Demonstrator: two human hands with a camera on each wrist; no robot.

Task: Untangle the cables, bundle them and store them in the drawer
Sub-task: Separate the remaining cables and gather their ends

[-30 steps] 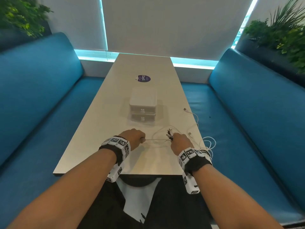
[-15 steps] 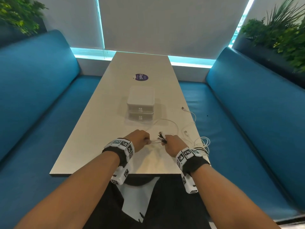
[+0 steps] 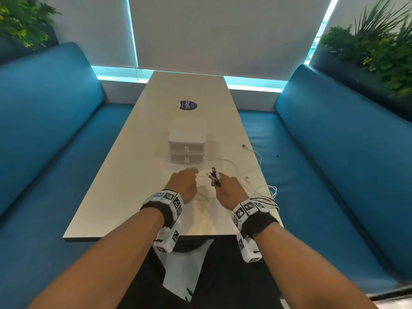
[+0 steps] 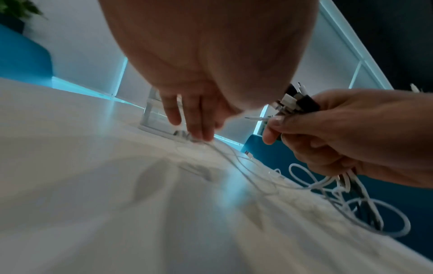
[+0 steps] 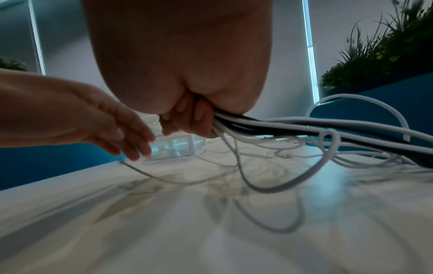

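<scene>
Right hand (image 3: 229,188) fist clamped on cable bundle (image 5: 293,124), count unclear. Left hand (image 3: 184,182) fingers straight, together, touching one white cable (image 4: 236,163). Two-drawer unit (image 3: 187,143) at 12 o'clock.

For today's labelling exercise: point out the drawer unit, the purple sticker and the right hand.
drawer unit (image 3: 186,133), head view, its top.
purple sticker (image 3: 188,105), head view, its centre.
right hand (image 3: 229,190), head view, its back.

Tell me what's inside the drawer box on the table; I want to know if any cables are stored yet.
Both drawers of the drawer box are closed and cloudy, so their contents cannot be seen. The cables are outside: some gripped by the right hand, others on the table.
</scene>
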